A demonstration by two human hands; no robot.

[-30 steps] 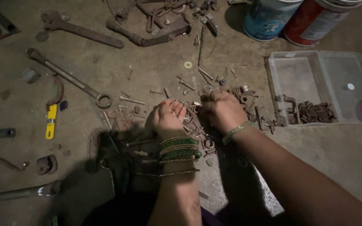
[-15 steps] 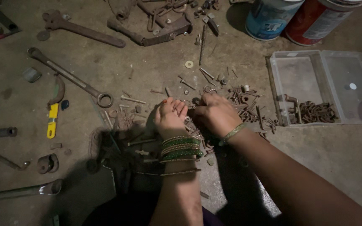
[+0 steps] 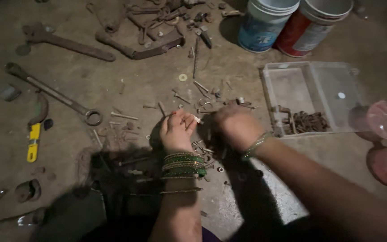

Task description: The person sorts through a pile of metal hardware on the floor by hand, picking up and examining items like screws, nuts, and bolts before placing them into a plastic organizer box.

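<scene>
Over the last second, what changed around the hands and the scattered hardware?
Barely anything: the left hand and right hand stay together over the pile of small rusty screws and bolts, fingers shifting slightly. The clear plastic box, ring spanner and buckets stayed put.

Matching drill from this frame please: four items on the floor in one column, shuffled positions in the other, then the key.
1. Clear plastic compartment box
2. Long rusty ring spanner
3. Yellow-handled small tool
4. Blue and white bucket

A. Top, beside the red bucket
B. Far left, below the spanner
C. Right of the right hand
D. Upper left, lying diagonally

Pairs: 1-C, 2-D, 3-B, 4-A
</scene>
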